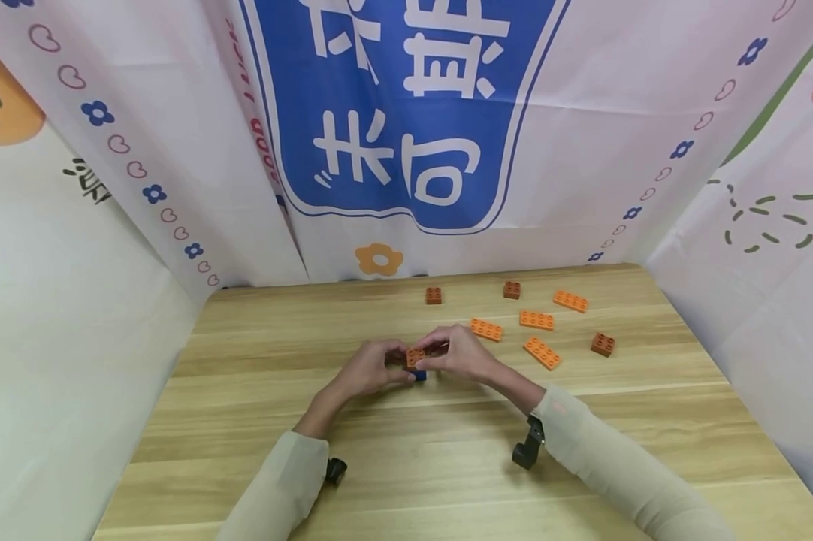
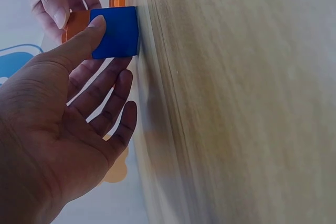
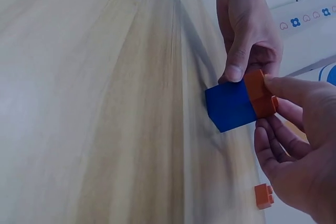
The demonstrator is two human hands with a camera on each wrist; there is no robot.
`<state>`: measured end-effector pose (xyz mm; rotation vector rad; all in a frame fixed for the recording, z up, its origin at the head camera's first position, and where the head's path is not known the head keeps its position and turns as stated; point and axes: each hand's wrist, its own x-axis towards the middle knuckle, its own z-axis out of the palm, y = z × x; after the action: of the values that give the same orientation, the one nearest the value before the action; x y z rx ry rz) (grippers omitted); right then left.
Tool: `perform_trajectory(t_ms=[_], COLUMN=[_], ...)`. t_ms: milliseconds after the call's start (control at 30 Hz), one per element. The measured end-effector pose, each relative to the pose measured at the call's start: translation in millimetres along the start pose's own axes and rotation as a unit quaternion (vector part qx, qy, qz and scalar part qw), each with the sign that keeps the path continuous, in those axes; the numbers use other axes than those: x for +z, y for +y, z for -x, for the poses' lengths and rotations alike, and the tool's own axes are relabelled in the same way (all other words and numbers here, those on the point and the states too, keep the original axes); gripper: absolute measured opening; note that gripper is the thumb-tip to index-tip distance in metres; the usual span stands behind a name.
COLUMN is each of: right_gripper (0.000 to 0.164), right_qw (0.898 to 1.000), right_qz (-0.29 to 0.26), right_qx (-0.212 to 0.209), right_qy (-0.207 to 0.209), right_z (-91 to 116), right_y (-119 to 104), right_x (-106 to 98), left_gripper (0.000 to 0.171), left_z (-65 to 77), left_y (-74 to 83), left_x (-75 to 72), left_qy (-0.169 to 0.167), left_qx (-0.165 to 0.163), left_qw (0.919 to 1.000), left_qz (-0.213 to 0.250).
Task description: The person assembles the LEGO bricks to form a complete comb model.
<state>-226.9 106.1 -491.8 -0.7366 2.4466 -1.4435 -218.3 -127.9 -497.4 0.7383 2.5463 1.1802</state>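
A blue toy building block (image 1: 420, 375) stands low over the table with a reddish-brown studded brick (image 1: 415, 356) on top of it. My left hand (image 1: 371, 368) pinches the blue block, its thumb across the face near the seam in the left wrist view and its other fingers partly hidden behind. From the other side my right hand (image 1: 466, 353) pinches the brown brick between thumb and fingers. Both blocks line up closely in the right wrist view, where the blue block (image 3: 231, 107) looks taller. Whether its base touches the table, I cannot tell.
Several flat orange bricks (image 1: 536, 319) lie to the right of my hands. Three small brown bricks are spread about: one (image 1: 433, 295) straight ahead, another (image 1: 512, 290) further right, and one (image 1: 602, 344) at far right. A printed cloth (image 1: 393, 248) hangs behind the wooden table (image 1: 244, 361).
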Motion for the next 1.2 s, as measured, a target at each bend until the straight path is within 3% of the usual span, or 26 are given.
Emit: perform_trajectory(t_ms=[333, 600, 967, 1200], right_gripper=[0.035, 0.041, 0.040, 0.041], right_qw=[0.999, 1.000, 0.997, 0.992], right_qz=[-0.036, -0.007, 0.055, 0.097], right_qx=[0.008, 0.001, 0.003, -0.022], right_qy=[-0.007, 0.013, 0.054, 0.076], right_z=[7.7, 14.4, 20.9, 24.8], right_y=[10.0, 20.2, 30.7, 40.0], right_x=[-6.5, -19.8, -36.1, -48.2], left_gripper=[0.036, 0.040, 0.038, 0.039], left_z=[0.5, 0.7, 0.3, 0.8], left_y=[1.1, -0.8, -0.1, 0.2], left_x=[0.5, 1.0, 2.4, 2.2], left_qy=[0.007, 0.011, 0.016, 0.014], left_qx=[-0.001, 0.019, 0.012, 0.004], left_qw=[1.0000, 0.9997, 0.9993, 0.9991], left_qz=[-0.001, -0.013, -0.030, -0.039])
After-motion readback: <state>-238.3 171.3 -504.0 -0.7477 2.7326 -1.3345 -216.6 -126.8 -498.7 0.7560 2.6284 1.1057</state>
